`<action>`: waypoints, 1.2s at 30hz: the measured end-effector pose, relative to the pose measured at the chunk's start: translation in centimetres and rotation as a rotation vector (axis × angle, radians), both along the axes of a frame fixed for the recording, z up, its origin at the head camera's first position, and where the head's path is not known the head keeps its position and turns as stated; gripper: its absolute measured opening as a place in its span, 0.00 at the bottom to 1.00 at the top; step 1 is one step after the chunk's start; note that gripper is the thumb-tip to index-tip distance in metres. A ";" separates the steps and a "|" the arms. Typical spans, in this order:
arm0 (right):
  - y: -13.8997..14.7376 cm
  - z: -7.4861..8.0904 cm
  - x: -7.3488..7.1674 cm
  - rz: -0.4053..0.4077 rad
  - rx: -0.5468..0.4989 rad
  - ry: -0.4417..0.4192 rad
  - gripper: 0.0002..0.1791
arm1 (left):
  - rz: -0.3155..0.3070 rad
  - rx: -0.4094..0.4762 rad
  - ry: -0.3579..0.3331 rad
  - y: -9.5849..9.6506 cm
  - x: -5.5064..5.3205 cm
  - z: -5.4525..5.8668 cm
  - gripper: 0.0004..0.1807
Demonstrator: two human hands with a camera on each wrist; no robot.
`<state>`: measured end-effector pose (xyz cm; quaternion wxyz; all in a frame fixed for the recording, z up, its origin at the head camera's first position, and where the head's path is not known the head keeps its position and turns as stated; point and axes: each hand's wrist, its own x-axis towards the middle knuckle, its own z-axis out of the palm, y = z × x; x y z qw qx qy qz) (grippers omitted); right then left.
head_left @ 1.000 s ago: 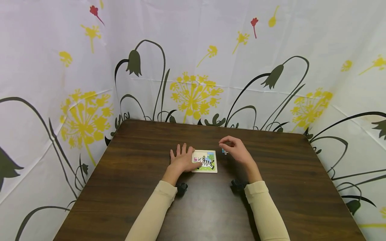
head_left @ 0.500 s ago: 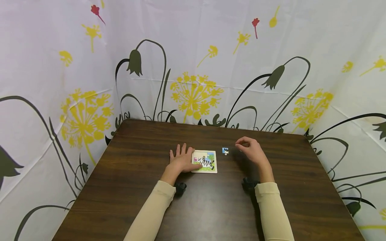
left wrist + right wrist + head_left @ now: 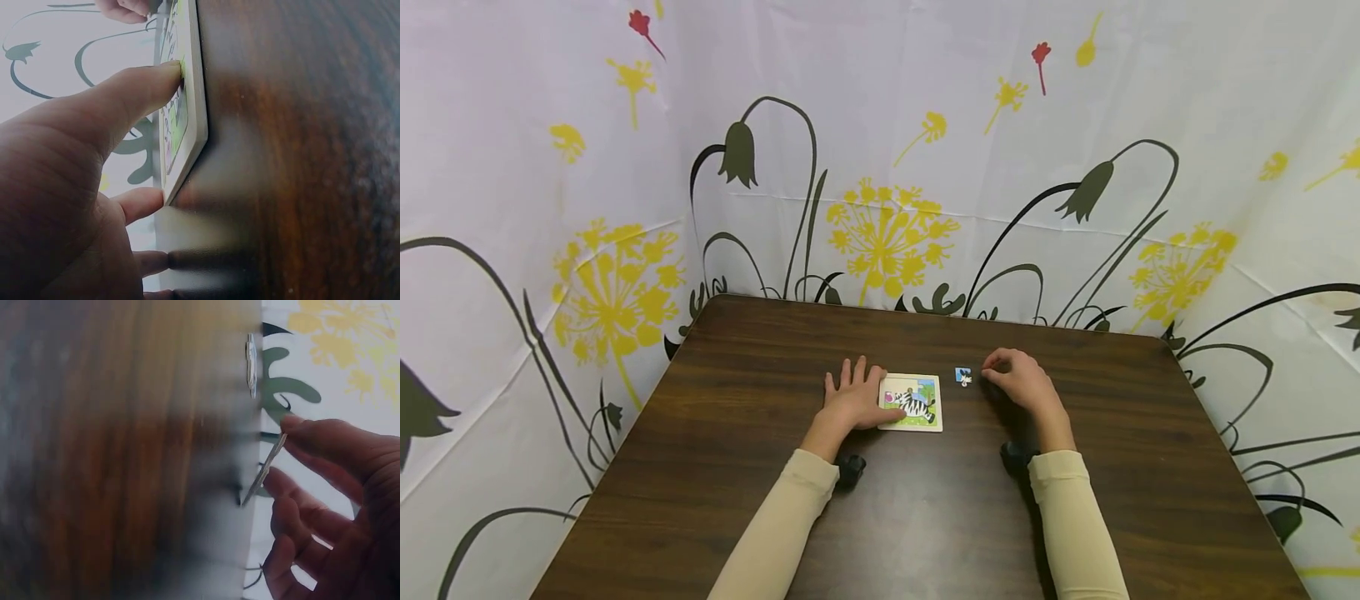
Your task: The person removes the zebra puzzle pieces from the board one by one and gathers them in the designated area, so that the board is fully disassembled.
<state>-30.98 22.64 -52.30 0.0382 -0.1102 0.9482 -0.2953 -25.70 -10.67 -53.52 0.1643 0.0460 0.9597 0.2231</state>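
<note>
A zebra jigsaw puzzle [image 3: 915, 407] in a pale wooden frame lies flat on the table, with bare pale wood at its upper left. My left hand [image 3: 852, 405] is spread at its left side; the thumb [image 3: 153, 87] rests on the picture and the index finger touches the frame's edge. Right of the frame lies a loose puzzle piece [image 3: 963, 377] with a black and white zebra part on blue. Beyond it, my right hand [image 3: 1024, 379] pinches a thin puzzle piece [image 3: 265, 469], seen edge-on and tilted, its lower edge close to the tabletop. In the head view the fingers hide it.
The dark wood table [image 3: 760, 358] reaches back to a white curtain [image 3: 880, 100] printed with flowers, which also hangs at both sides. A black wrist camera [image 3: 851, 472] sits under the left wrist and another black wrist camera [image 3: 1017, 457] under the right.
My right hand has moved right, away from above the loose piece, uncovering it, then come slightly lower toward the table. My left hand and the framed puzzle have stayed in place.
</note>
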 end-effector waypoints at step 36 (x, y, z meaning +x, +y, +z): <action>2.4 0.2 0.1 0.074 -0.056 -0.164 0.16 | -0.005 0.013 0.013 -0.1 0.0 -0.1 0.53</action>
